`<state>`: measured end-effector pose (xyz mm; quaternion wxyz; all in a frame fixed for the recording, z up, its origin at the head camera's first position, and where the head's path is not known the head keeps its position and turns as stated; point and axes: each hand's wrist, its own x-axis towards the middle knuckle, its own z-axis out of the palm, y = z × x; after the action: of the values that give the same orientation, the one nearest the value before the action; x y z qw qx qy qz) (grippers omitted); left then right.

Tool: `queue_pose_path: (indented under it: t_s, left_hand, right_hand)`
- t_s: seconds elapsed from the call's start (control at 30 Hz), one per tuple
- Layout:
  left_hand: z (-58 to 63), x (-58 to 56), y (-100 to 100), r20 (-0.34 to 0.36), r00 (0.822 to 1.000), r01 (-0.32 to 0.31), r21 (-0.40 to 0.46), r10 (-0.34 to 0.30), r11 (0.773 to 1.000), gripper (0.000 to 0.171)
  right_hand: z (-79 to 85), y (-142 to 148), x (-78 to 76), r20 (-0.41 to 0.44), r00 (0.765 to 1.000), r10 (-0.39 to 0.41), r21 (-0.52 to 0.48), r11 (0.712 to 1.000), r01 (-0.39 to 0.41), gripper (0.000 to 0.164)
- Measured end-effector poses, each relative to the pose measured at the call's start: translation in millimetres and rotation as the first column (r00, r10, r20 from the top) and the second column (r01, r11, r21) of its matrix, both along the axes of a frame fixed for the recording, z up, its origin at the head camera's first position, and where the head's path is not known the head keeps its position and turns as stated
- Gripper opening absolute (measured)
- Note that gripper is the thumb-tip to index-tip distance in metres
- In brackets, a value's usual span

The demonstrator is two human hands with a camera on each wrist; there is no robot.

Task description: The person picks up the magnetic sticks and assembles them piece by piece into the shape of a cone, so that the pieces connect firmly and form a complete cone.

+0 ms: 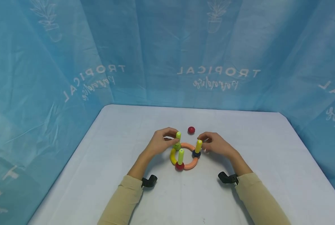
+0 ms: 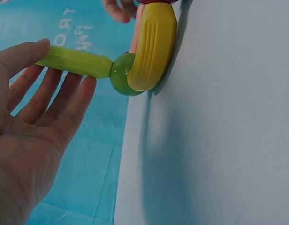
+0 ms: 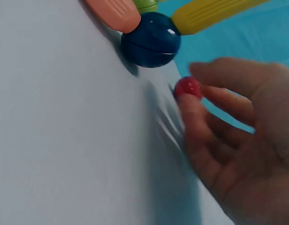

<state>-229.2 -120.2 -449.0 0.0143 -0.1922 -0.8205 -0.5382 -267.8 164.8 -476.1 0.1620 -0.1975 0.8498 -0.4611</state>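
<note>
A ring of curved rods, one yellow [image 2: 156,44] and others orange [image 1: 191,164], lies joined by balls. My left hand [image 1: 162,142] pinches an upright lime-green rod [image 2: 76,62] between thumb and fingers. That rod stands on a green ball [image 2: 121,75] of the ring. A straight yellow rod [image 3: 210,14] rises from the dark blue ball [image 3: 151,41]. Beside it, my right hand [image 1: 216,143] has relaxed, parted fingers and holds nothing. In front, another lime-green rod [image 1: 181,157] stands on a dark red ball [image 1: 180,166].
A loose red ball [image 1: 191,130] lies on the white table [image 1: 181,200] behind the ring. Blue printed curtains [image 1: 162,47] hang around the table's back and sides. Each wrist wears a black device [image 1: 149,181].
</note>
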Motion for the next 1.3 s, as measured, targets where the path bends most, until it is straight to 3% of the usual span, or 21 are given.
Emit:
queue_pose_path:
  t_s: [0.13,0.27,0.4,0.53,0.83,1.03,1.3]
  left_hand:
    - [-2.1,-0.4,0.8,0.013,1.000,-0.003,0.000,0.003,1.000,0.026]
    - [-1.8,0.1,2.4,0.010,1.000,-0.024,-0.019,0.024,1.000,0.026]
    - [-2.5,0.4,2.3,0.007,1.000,-0.024,-0.019,0.025,1.000,0.026]
    - [-3.0,1.3,2.7,0.011,1.000,-0.013,-0.019,0.014,1.000,0.027]
    - [-3.6,0.9,5.7,-0.008,1.000,0.000,-0.020,0.000,1.000,0.027]
    - [-4.0,0.9,6.5,-0.014,1.000,0.005,-0.029,-0.005,1.000,0.027]
    - [-3.9,0.7,5.7,-0.023,0.999,0.023,-0.013,-0.023,1.000,0.027]
  right_hand:
    - [-1.1,-15.3,-15.1,-0.028,0.984,-0.174,0.005,0.985,0.174,0.040]
    - [-2.5,-28.6,-27.7,-0.083,0.968,-0.239,0.044,0.969,0.243,0.056]
    - [-5.5,-36.7,-34.2,-0.179,0.965,-0.191,0.098,0.973,0.210,0.060]
    - [-6.4,-40.2,-33.7,-0.214,0.965,-0.154,0.124,0.975,0.183,0.054]
    - [-11.3,-37.0,-30.9,-0.231,0.953,-0.194,0.110,0.968,0.224,0.042]
    - [2.4,-35.7,-21.6,-0.204,0.959,-0.197,-0.002,0.980,0.201,0.042]
    - [32.1,-33.8,-2.9,-0.231,0.964,-0.129,-0.172,0.981,0.090,0.042]
